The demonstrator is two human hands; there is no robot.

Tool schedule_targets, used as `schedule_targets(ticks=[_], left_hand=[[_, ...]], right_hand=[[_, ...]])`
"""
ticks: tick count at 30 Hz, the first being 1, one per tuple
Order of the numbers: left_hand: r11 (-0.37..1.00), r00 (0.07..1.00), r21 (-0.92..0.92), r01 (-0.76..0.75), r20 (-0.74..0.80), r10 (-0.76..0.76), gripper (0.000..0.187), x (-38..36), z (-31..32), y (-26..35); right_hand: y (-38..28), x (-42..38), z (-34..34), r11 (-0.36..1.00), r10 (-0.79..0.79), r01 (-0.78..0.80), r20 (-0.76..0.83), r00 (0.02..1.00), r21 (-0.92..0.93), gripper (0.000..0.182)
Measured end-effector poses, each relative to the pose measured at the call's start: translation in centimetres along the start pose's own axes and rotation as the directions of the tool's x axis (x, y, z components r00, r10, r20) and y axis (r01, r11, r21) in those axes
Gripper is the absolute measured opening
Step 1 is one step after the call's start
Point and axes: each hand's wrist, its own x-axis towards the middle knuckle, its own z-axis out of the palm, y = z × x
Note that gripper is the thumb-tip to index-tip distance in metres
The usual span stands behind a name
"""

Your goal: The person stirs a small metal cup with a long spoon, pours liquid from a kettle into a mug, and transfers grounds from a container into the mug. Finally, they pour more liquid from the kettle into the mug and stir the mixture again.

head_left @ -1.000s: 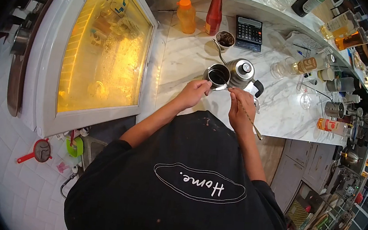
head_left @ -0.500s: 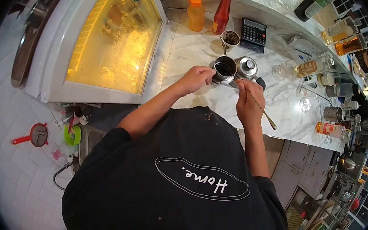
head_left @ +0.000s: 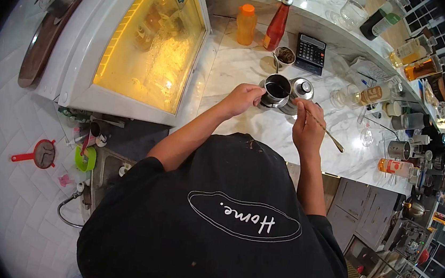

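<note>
A metal cup (head_left: 270,97) with dark liquid inside stands on the marble counter in front of me. At its left side, my left hand (head_left: 245,99) is closed, thumb and fingers pinching the cup's edge. My right hand (head_left: 309,125) grips a long bar spoon (head_left: 331,137) with a twisted stem. One end of the spoon points toward the cup, the other sticks out past my right hand. Just right of the cup is a metal kettle (head_left: 303,88) with a knobbed lid. Behind them sits a small cup of dark grounds (head_left: 284,55).
An orange bottle (head_left: 246,25), a red bottle (head_left: 278,24) and a black calculator (head_left: 310,53) line the back of the counter. To the left stands a glass-topped freezer (head_left: 145,46). Glasses and a labelled bottle (head_left: 374,94) are on the right.
My view has turned slightly, so the counter things appear shifted right and a little lower. Both hands keep their hold on the cup and the bar spoon.
</note>
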Motion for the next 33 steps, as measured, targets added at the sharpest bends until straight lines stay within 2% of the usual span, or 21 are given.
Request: schedule_targets(ticks=[4,10,20,28,33], left_hand=[[1.000,1.000,-0.029,0.009,0.000,-0.009,0.038,0.6,-0.1,-1.8],[0.998,1.000,0.064,0.004,-0.004,-0.004,0.040,0.4,0.2,-2.9],[0.994,0.998,0.098,-0.048,-0.035,0.052,0.039,0.5,0.1,-5.7],[0.991,0.994,0.129,-0.032,-0.100,0.045,0.040,0.0,0.4,-5.1],[0.992,0.996,0.125,-0.031,-0.080,0.041,0.036,0.0,0.4,-5.6]], right_hand=[[0.1,-0.2,0.1,1.000,0.015,-0.015,0.004,1.000,0.019,0.010],[0.3,-0.7,0.2,0.998,0.059,-0.059,0.005,0.998,0.024,0.010],[0.8,-1.6,1.5,0.993,0.119,-0.120,0.066,0.991,0.014,0.010],[0.9,-1.9,1.8,0.993,0.116,-0.116,0.097,0.988,-0.012,0.019],[1.4,-1.8,2.1,0.987,0.161,-0.161,0.083,0.983,-0.009,0.019]])
